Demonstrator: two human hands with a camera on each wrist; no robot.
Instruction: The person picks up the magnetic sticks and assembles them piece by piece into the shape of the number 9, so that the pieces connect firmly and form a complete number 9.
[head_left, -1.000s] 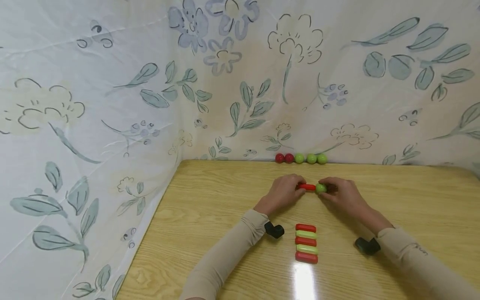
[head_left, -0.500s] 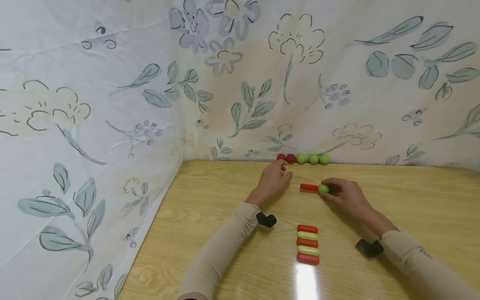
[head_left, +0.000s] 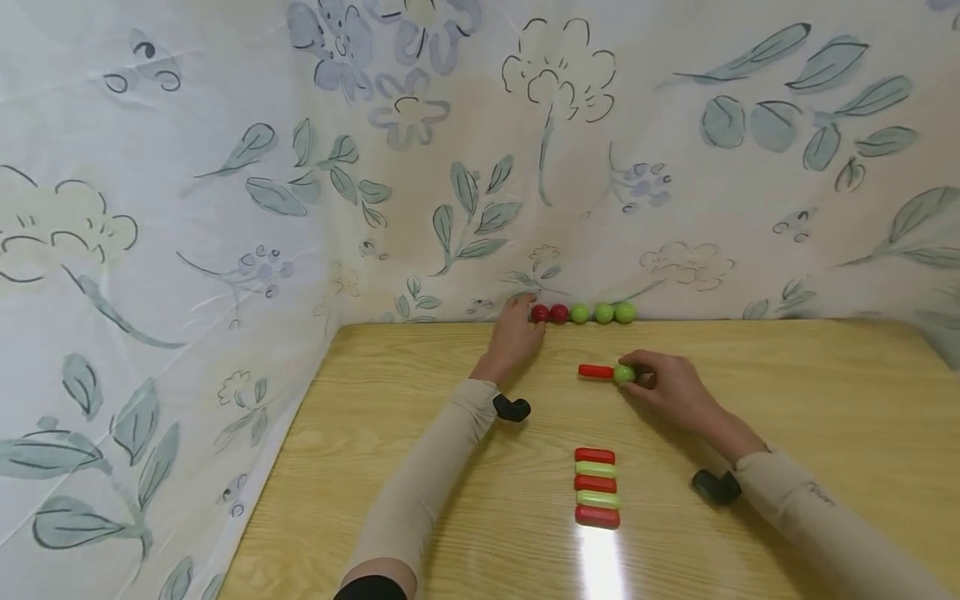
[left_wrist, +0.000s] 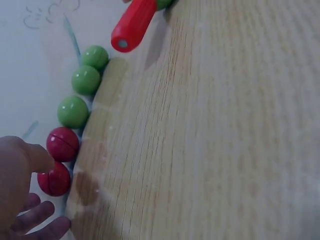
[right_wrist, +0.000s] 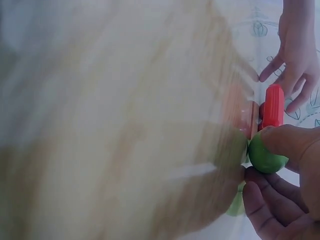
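Note:
Between thumb and fingers, my right hand (head_left: 671, 387) pinches a shiny green ball (right_wrist: 266, 155). A short red ridged rod (head_left: 596, 372) extends leftward from that ball, end to end with it. The rod's free end, in the left wrist view, shows a small grey disc. My left hand (head_left: 513, 335) reaches to the left end of a row of balls along the back of the table. Its thumb overlaps the outermost red ball (left_wrist: 54, 179) in the left wrist view, while the other fingers are spread beside it. A second red ball (left_wrist: 63, 144) sits right next to that one.
Several green balls (head_left: 603, 312) continue the row to the right, against the flowered cloth (head_left: 450, 167). Nearer the front of the wooden table (head_left: 390, 400), red and yellow-green rods lie stacked in a column, the lowest a red rod (head_left: 597, 517).
My left hand has let go of the red rod and moved left and back to the red balls. My right hand keeps the green ball, with the rod still joined to it.

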